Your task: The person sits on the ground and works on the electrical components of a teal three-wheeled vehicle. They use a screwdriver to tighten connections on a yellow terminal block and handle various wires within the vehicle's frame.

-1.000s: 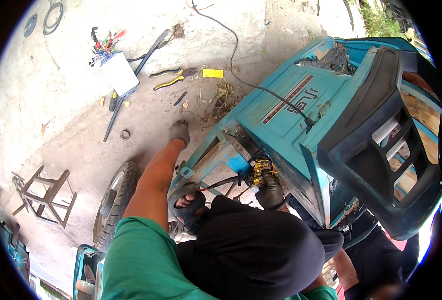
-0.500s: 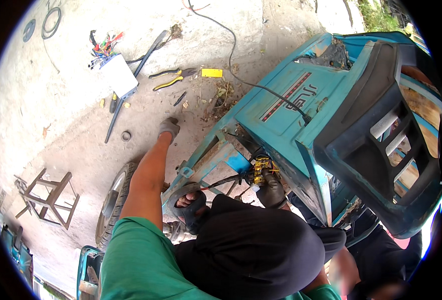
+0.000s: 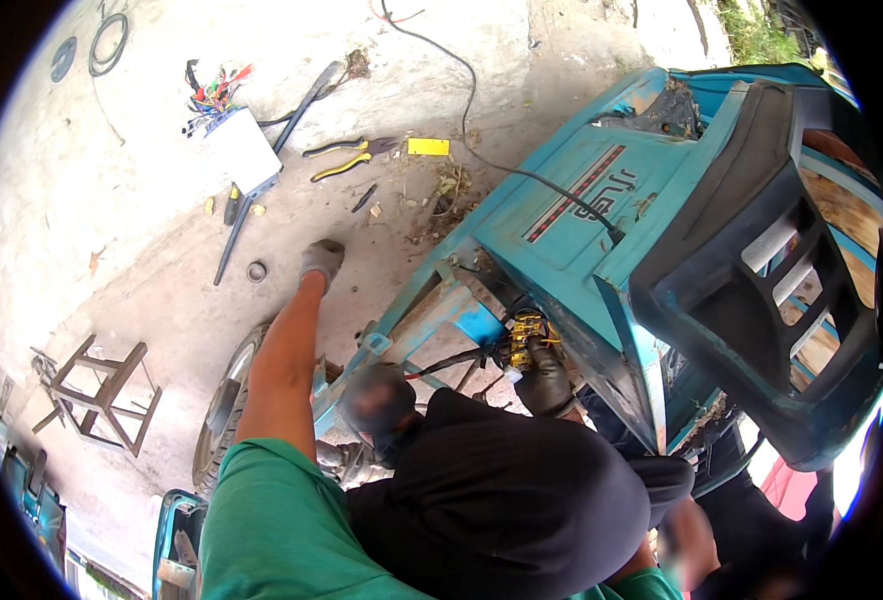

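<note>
Head view, and the right hand [image 3: 544, 378] has dark-gloved fingers closed around a yellow connector block [image 3: 525, 338], just beside the turquoise panel [image 3: 562, 252]. Stylised lettering there, next to a dark-and-red stripe! Out left, the left hand [image 3: 324, 258], grey-gloved, reaches over dusty ground [image 3: 177, 290], grip impossible to tell, with pliers [image 3: 375, 148], a white box [image 3: 244, 152] and a stool [image 3: 120, 377] about.

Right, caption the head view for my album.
Gray-gloved left hand beside a teal vehicle body, pliers lying beyond, while a dark-gloved hand touches a yellow wired part.
</note>
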